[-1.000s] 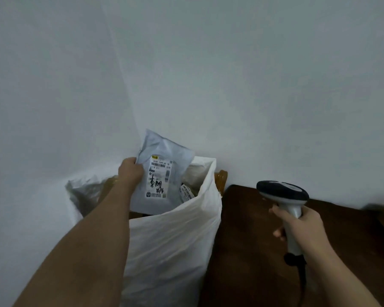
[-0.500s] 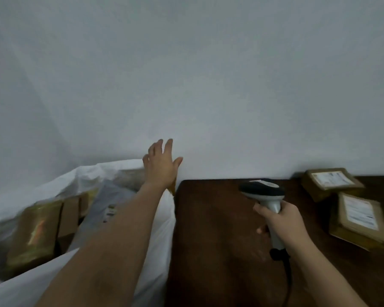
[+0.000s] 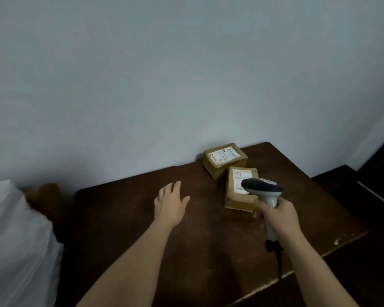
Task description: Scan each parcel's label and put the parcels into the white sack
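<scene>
Two brown cardboard parcels with white labels lie on the dark wooden table (image 3: 131,218): one (image 3: 224,159) against the wall, the other (image 3: 237,196) just in front of it. My right hand (image 3: 277,214) grips the handle of a white and black barcode scanner (image 3: 262,188), whose head hangs over the nearer parcel. My left hand (image 3: 170,202) hovers over the table with fingers spread and holds nothing, left of the parcels. The white sack (image 3: 13,240) shows at the left edge, its inside hidden.
A grey wall runs behind the table. A brown object (image 3: 47,196) sticks up between the sack and the table's left end. Dark furniture (image 3: 353,191) stands to the right of the table. The scanner's black cable (image 3: 279,262) hangs toward the front edge.
My left hand let go of the grey mailer over the sack, then swung right across the table toward the parcels. The view turned right; the scanner now hangs over the nearer parcel.
</scene>
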